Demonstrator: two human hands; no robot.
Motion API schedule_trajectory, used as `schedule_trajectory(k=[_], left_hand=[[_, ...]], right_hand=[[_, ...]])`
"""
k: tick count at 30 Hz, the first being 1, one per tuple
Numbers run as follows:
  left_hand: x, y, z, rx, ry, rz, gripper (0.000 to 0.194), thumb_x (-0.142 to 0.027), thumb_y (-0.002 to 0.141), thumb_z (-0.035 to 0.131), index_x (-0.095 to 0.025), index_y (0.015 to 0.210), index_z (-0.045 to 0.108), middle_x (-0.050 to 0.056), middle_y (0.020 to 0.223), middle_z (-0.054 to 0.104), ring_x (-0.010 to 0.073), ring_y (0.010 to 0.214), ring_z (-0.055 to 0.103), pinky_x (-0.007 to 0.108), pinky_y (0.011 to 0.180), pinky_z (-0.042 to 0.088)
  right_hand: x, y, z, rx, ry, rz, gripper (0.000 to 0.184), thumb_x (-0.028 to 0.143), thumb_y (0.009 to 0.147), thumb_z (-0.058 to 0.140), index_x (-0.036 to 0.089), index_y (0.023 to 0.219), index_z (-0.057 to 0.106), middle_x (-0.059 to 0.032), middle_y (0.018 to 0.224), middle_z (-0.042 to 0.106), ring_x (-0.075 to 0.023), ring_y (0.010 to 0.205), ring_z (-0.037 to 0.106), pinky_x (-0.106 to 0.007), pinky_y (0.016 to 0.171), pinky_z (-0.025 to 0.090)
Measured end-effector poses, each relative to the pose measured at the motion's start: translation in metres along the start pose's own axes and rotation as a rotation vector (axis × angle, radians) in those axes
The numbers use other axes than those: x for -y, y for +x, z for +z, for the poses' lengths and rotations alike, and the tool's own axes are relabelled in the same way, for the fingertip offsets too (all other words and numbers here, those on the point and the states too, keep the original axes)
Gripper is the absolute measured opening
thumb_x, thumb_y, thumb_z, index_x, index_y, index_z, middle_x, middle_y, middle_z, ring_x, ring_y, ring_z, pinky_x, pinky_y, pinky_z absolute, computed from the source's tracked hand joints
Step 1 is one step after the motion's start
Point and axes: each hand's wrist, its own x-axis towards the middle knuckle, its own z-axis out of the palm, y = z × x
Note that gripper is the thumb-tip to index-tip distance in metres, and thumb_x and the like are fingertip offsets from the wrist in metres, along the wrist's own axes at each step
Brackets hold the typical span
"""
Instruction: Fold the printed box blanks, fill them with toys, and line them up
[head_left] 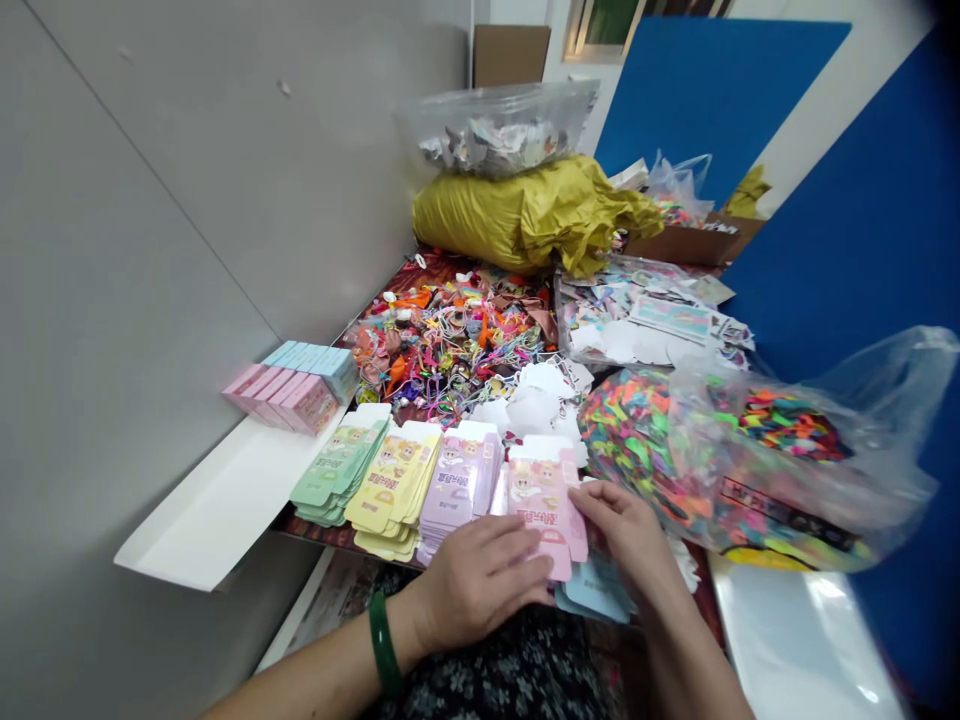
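A flat pink folding carton (546, 508) with cartoon figures printed on it lies between my hands at the table's front edge. My left hand (484, 575), a green bangle on its wrist, has its fingers across the carton's lower left part; its thumb is hidden. Thumb and fingers of my right hand (619, 520) pinch the carton's right edge. To the left stand fanned stacks of flat cartons: purple (459, 485), yellow (394, 480) and green (341, 465). Blue flat cartons (596, 585) show partly beneath my right hand.
Folded-up pink boxes (289, 395) and blue boxes (326, 365) stand on a white open tray (232, 490) by the grey wall. Behind lie a heap of colourful trinkets (457, 340), white paper pieces (544, 405) and a yellow sack (517, 215). Clear bags (750, 460) of bright pieces sit right.
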Motion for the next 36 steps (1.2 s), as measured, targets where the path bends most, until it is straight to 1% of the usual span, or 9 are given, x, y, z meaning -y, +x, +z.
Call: schedule_trajectory(k=[4, 6, 9, 12, 17, 22, 27, 32, 36], left_hand=[[0.004, 0.009, -0.004, -0.234, -0.435, -0.567, 0.056, -0.046, 0.071, 0.076, -0.022, 0.117, 0.053, 0.012, 0.112, 0.063, 0.0264, 0.103, 0.06, 0.042, 0.091, 0.051], [0.009, 0.015, -0.006, -0.131, -0.908, -0.822, 0.061, -0.042, 0.07, 0.078, -0.02, 0.121, 0.051, 0.013, 0.116, 0.062, 0.0264, 0.104, 0.061, 0.042, 0.091, 0.05], [0.015, 0.022, -0.01, 0.191, -1.582, -0.874, 0.069, -0.041, 0.065, 0.08, -0.015, 0.124, 0.054, 0.016, 0.117, 0.064, 0.03, 0.103, 0.063, 0.043, 0.092, 0.047], [0.017, 0.025, -0.014, 0.311, -1.832, -0.78, 0.079, -0.042, 0.054, 0.085, -0.013, 0.122, 0.059, 0.017, 0.115, 0.067, 0.0343, 0.107, 0.062, 0.043, 0.092, 0.045], [0.018, 0.027, -0.026, 0.349, -1.755, -0.726, 0.069, -0.037, 0.055, 0.086, -0.014, 0.116, 0.064, 0.015, 0.113, 0.068, 0.0337, 0.11, 0.059, 0.042, 0.094, 0.043], [0.018, 0.027, -0.026, 0.152, -1.668, -0.794, 0.058, -0.032, 0.053, 0.088, -0.015, 0.105, 0.068, 0.01, 0.099, 0.071, 0.0244, 0.092, 0.064, 0.034, 0.085, 0.046], [0.014, 0.03, -0.018, -0.006, -1.542, -1.029, 0.036, -0.019, 0.057, 0.085, -0.014, 0.09, 0.071, 0.004, 0.084, 0.071, 0.0153, 0.076, 0.063, 0.028, 0.077, 0.049], [0.012, 0.028, -0.013, -0.062, -1.481, -1.123, 0.042, -0.019, 0.061, 0.082, -0.012, 0.099, 0.066, 0.006, 0.087, 0.071, 0.018, 0.076, 0.066, 0.033, 0.077, 0.052], [0.008, 0.024, -0.016, -0.273, -1.213, -1.155, 0.075, -0.017, 0.061, 0.083, -0.019, 0.125, 0.044, 0.008, 0.106, 0.068, 0.022, 0.089, 0.066, 0.033, 0.078, 0.052]], right_hand=[[0.002, -0.006, -0.006, 0.027, 0.106, -0.171, 0.025, 0.042, 0.071, 0.074, 0.019, 0.066, 0.068, -0.0026, 0.079, 0.064, -0.0168, 0.075, 0.058, -0.027, 0.069, 0.046], [0.0, -0.009, -0.003, 0.09, 0.147, -0.237, 0.02, 0.039, 0.072, 0.075, 0.02, 0.067, 0.071, -0.006, 0.105, 0.064, -0.0229, 0.1, 0.059, -0.033, 0.088, 0.045], [-0.001, -0.014, 0.01, 0.183, 0.154, -0.266, 0.015, 0.034, 0.072, 0.076, 0.021, 0.066, 0.073, -0.0068, 0.12, 0.06, -0.0257, 0.112, 0.054, -0.036, 0.094, 0.043], [0.004, -0.019, 0.023, 0.312, 0.187, -0.251, 0.011, 0.031, 0.073, 0.076, 0.021, 0.069, 0.074, -0.0074, 0.122, 0.058, -0.026, 0.11, 0.055, -0.036, 0.089, 0.047], [0.009, -0.022, 0.029, 0.369, 0.27, -0.248, 0.009, 0.03, 0.075, 0.074, 0.021, 0.075, 0.071, -0.0064, 0.118, 0.058, -0.0163, 0.076, 0.061, -0.027, 0.058, 0.051], [0.006, -0.022, 0.03, 0.209, 0.35, -0.493, 0.024, 0.03, 0.079, 0.071, 0.028, 0.103, 0.069, -0.0058, 0.112, 0.06, -0.0193, 0.099, 0.057, -0.028, 0.079, 0.05], [0.007, -0.025, 0.037, 0.251, 0.218, -0.606, 0.028, 0.025, 0.08, 0.069, 0.032, 0.107, 0.07, -0.0047, 0.12, 0.061, -0.0203, 0.11, 0.054, -0.03, 0.09, 0.047], [0.0, -0.022, 0.048, 0.099, 0.155, -0.415, 0.023, 0.032, 0.077, 0.073, 0.031, 0.1, 0.073, -0.003, 0.102, 0.069, -0.0203, 0.097, 0.061, -0.032, 0.087, 0.048], [-0.008, -0.02, 0.055, 0.076, 0.218, -0.233, 0.031, 0.04, 0.074, 0.075, 0.026, 0.101, 0.072, -0.0041, 0.098, 0.069, -0.0203, 0.09, 0.062, -0.031, 0.082, 0.05]])
